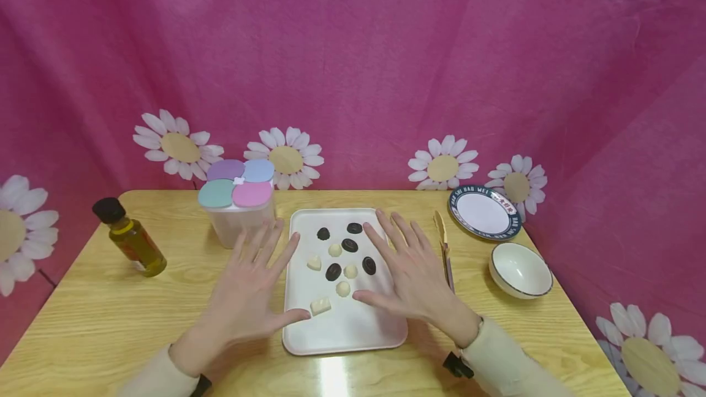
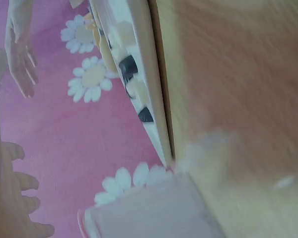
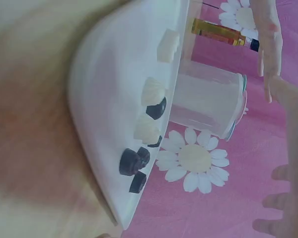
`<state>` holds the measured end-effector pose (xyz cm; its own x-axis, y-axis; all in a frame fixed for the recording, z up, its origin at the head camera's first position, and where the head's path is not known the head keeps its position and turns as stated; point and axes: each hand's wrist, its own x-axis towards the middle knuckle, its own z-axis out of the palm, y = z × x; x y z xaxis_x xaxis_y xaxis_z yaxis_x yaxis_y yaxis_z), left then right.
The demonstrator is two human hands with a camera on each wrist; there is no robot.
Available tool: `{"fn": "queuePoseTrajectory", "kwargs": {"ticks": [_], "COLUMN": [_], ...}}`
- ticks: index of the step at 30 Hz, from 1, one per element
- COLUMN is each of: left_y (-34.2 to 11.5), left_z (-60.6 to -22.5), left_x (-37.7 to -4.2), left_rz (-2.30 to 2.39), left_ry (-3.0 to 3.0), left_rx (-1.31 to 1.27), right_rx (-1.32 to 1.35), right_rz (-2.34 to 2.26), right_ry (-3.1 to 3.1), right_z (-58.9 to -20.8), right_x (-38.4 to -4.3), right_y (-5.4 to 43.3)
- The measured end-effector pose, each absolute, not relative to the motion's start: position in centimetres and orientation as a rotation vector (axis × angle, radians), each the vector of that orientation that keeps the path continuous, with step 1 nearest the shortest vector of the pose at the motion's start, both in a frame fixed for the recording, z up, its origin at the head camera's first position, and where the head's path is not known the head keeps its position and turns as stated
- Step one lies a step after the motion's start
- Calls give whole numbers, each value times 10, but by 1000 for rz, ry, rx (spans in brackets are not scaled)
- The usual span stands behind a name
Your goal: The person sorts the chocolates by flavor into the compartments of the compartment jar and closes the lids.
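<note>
Both hands hover palm down with fingers spread, holding nothing. In the head view the left hand is over the left edge of a white tray, and the right hand is over its right edge. On the tray lie several dark chocolates and several white chocolates, some oval, some ridged. A block-shaped white chocolate is close to the left thumb. The wrist views show the hands raised above the tray, apart from it. Part of the tray's right rim is hidden under the right hand.
A clear container with a four-coloured lid stands behind the left hand. Farther left is an oil bottle. To the right are tongs, partly hidden, a blue-rimmed plate and a white bowl. A pink curtain hangs behind the table.
</note>
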<state>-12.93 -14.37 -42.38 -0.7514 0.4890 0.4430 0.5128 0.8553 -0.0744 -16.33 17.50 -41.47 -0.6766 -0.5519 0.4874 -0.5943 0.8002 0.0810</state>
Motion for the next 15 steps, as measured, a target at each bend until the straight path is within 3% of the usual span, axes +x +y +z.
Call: {"fn": "queuePoseTrajectory", "kwargs": {"ticks": [15], "left_y": [-197], "left_z": [-400], "left_x": [-156], "left_rz": [-167], "left_ry": [-2490], "left_rx": [-732], "right_rx": [1053], "right_rz": [323], "right_ry": [-2516], "right_z": [-402], "right_x": [-213], "right_y": [130]}}
